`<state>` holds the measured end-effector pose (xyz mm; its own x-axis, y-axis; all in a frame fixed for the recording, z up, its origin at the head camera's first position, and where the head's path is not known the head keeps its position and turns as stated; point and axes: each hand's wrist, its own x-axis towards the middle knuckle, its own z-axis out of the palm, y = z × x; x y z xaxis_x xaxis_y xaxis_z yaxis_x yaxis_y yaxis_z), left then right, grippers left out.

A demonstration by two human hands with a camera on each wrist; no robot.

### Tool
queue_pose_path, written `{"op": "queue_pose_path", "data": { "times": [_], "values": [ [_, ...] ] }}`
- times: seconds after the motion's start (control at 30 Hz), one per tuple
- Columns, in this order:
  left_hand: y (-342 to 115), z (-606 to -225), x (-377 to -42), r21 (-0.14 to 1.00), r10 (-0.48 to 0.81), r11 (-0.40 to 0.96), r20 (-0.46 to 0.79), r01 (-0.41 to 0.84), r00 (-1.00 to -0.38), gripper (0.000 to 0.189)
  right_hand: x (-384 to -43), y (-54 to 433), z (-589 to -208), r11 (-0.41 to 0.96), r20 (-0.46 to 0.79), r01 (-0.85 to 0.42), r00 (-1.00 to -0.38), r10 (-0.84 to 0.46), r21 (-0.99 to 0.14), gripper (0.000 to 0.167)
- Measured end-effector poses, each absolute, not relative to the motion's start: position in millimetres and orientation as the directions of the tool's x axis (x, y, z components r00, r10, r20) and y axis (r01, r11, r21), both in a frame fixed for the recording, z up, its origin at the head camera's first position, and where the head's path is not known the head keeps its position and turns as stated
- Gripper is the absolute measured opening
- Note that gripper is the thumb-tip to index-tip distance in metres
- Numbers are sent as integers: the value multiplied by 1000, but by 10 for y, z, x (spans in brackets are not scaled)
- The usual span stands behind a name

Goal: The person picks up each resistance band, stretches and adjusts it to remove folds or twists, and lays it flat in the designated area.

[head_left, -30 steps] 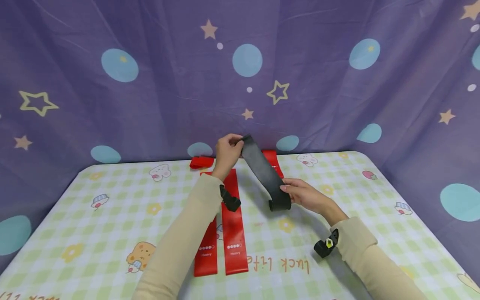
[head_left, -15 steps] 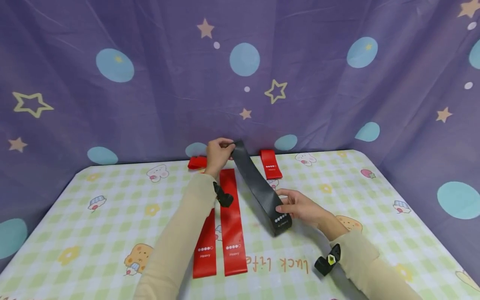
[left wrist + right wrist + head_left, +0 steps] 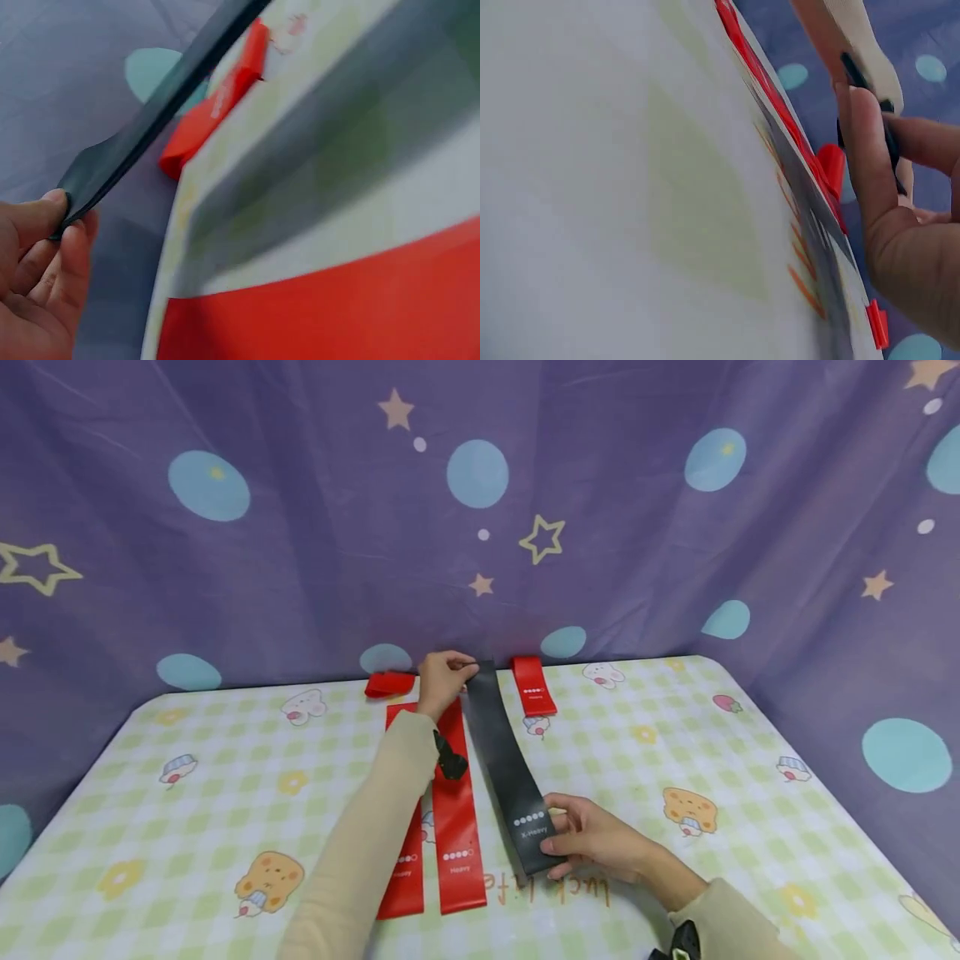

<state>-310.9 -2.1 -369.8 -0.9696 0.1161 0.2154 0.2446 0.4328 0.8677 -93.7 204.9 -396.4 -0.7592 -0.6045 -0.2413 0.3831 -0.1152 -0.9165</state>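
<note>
A black resistance band (image 3: 504, 752) printed "X-Heavy" stretches lengthwise between my two hands, just above the table. My left hand (image 3: 444, 681) pinches its far end between thumb and fingers, as the left wrist view also shows, with the band (image 3: 150, 112) held over the table edge. At the near end my right hand (image 3: 592, 837) pinches the band's right side by the printed label. Two red bands marked "Heavy" lie flat to the left: one red band (image 3: 458, 827) beside the black one, and another red band (image 3: 403, 881) partly hidden beneath my left forearm.
A folded red band (image 3: 534, 687) lies at the back edge, right of the black one. Another bunched red band (image 3: 389, 683) sits at the back left. The checkered tablecloth (image 3: 225, 810) runs up to a purple starry curtain (image 3: 322, 527).
The black band's near end has come down and toward me with my right hand, unrolling until its label shows. My left hand has lowered slightly toward the table's back edge.
</note>
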Motion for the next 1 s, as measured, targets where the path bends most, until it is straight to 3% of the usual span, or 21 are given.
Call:
{"op": "queue_pose_path", "data": {
  "times": [0.57, 0.8, 1.0],
  "values": [
    [7, -3957, -3106, 725, 183, 640, 179, 255, -967, 12, -715, 1862, -3986, -66, -315, 419, -768, -558, -906, 26],
    [63, -3978, -3119, 703, 194, 660, 182, 265, -964, 11, -676, 1858, -4028, -37, -323, 427, -735, -596, -903, 35],
    [79, -3963, -3116, 679, 195, 693, 144, 240, -970, 11, -635, 1851, -4036, -5, -366, 467, -700, -613, -884, 32]
  ]
}}
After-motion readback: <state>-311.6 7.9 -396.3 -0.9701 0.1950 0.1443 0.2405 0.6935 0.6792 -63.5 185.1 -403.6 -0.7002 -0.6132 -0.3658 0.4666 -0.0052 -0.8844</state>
